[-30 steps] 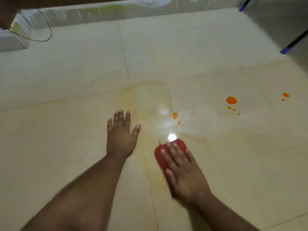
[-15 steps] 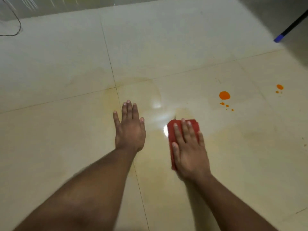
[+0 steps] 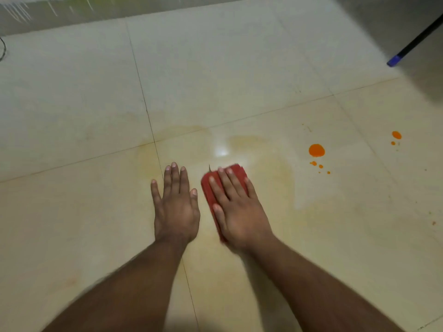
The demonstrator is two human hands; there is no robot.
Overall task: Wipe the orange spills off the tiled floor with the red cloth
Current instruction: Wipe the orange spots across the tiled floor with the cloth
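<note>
The cloth (image 3: pixel 224 188) is pressed flat under the right hand (image 3: pixel 239 212), fingers straight and slightly spread; the left hand (image 3: pixel 176 207) is braced flat at its 9 o'clock. A smeared film is left nearby; drops (image 3: pixel 316 150) at 2 o'clock remain unwiped.

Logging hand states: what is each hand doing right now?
Left hand: open, flat on the tiled floor.
Right hand: open, pressing the red cloth.

No readable text, label or number; far edge perhaps too blurred.
</note>
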